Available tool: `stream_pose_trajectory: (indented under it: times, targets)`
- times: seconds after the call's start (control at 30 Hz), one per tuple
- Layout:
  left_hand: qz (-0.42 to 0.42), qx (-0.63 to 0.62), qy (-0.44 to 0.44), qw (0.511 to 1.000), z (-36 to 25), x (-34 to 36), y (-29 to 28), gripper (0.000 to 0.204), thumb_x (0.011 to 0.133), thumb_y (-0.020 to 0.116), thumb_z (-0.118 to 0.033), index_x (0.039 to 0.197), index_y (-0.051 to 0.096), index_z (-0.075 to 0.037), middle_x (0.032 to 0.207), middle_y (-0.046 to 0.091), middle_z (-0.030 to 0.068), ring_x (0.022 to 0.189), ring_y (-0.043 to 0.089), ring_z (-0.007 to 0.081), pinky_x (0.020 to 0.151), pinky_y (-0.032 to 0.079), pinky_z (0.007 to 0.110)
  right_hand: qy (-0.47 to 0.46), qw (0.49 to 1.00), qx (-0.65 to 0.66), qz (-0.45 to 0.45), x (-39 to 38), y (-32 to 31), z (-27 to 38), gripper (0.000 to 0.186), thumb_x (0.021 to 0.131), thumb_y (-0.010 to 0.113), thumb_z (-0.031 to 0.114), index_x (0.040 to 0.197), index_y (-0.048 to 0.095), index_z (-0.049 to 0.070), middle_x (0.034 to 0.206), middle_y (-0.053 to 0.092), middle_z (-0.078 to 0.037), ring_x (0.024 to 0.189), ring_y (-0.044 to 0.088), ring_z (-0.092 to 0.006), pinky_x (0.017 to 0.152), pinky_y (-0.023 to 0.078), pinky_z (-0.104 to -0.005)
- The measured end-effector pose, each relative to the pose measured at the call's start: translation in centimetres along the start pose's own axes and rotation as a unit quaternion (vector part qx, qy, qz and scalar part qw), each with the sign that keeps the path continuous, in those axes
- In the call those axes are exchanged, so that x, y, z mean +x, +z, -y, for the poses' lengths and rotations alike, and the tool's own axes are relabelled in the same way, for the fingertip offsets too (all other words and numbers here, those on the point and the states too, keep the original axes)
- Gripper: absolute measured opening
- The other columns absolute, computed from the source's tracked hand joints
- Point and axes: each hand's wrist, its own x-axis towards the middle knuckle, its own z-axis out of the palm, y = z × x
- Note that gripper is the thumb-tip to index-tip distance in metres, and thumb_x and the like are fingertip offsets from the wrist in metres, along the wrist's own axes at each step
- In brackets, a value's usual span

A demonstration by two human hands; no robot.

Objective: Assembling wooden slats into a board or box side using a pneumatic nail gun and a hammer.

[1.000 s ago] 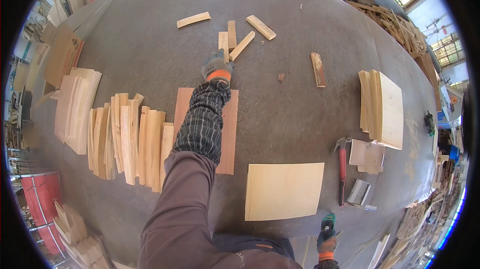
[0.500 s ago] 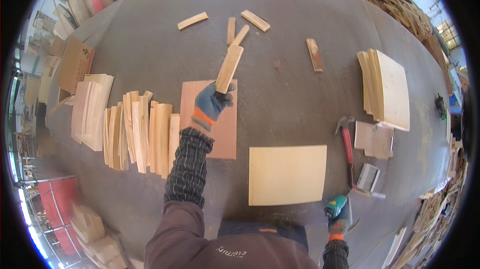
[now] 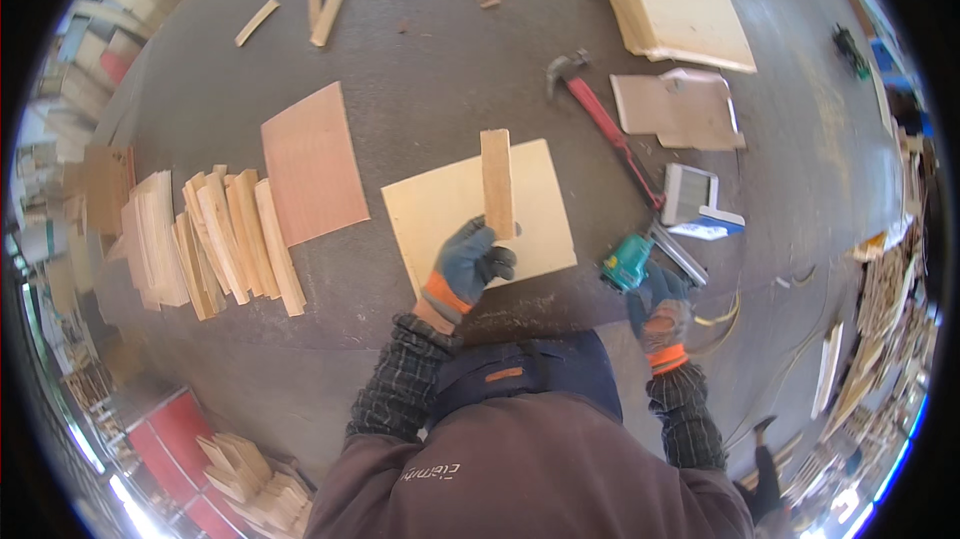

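Left hand (image 3: 467, 264) grips wooden strip (image 3: 497, 181) by near end.

On the table (image 3: 430, 89) over there, a board (image 3: 455, 194) lies before the worker, the left hand (image 3: 468, 264) holding a block (image 3: 496, 184) above it. From that board I see strips (image 3: 235, 239) at nine o'clock, loose blocks (image 3: 326, 19) at eleven, stacked boards (image 3: 690, 4) at half-one, a hammer (image 3: 603, 119) at two, the right hand's (image 3: 660, 304) tool (image 3: 628, 264) at four.
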Motion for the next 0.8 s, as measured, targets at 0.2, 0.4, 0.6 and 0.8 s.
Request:
stream_pose_trajectory:
  times: [0.2, 0.4, 0.6, 0.8]
  targets:
    - [0.004, 0.161, -0.083, 0.984, 9.5, 0.5, 6.2, 0.036, 0.107, 0.065, -0.020, 0.134, 0.065, 0.005, 0.110, 0.075, 0.0089, 0.100, 0.073, 0.0175, 0.087, 0.060, 0.029, 0.020, 0.876, 0.481, 0.016, 2.9, 5.3, 4.7, 0.045, 0.098, 0.077, 0.025, 0.134, 0.066, 0.000, 0.111, 0.073, -0.008, 0.100, 0.069, -0.0161, 0.084, 0.056, -0.0326]
    - [-0.131, 0.701, 0.370, 0.596, 4.7, 4.9, 5.4, 0.041, 0.092, 0.080, -0.028, 0.121, 0.073, 0.000, 0.117, 0.074, 0.0209, 0.104, 0.071, 0.0389, 0.093, 0.057, 0.045, 0.147, 0.799, 0.583, 0.035, 4.8, 8.0, 1.9, 0.032, 0.103, 0.071, 0.018, 0.130, 0.067, 0.001, 0.094, 0.075, -0.004, 0.074, 0.070, -0.0103, 0.062, 0.055, -0.0278]
    - [-0.176, 0.837, 0.224, 0.468, -0.5, 14.9, 8.2, 0.065, 0.087, 0.078, -0.055, 0.128, 0.073, -0.005, 0.129, 0.071, 0.0234, 0.120, 0.066, 0.0447, 0.104, 0.051, 0.050, 0.185, 0.862, 0.472, -0.009, 7.1, 9.7, 1.1, 0.037, 0.100, 0.072, 0.020, 0.133, 0.066, 0.003, 0.087, 0.073, -0.005, 0.073, 0.068, -0.0121, 0.064, 0.054, -0.0303]
    - [-0.168, 0.840, 0.103, 0.505, -0.3, 17.2, 8.3, 0.054, 0.085, 0.069, -0.050, 0.110, 0.080, -0.004, 0.105, 0.078, 0.0241, 0.100, 0.075, 0.0419, 0.089, 0.058, 0.050, 0.176, 0.866, 0.467, -0.031, 7.2, 12.3, 0.1, 0.044, 0.102, 0.068, 0.020, 0.141, 0.062, 0.000, 0.097, 0.072, -0.004, 0.080, 0.067, -0.0097, 0.073, 0.054, -0.0274]
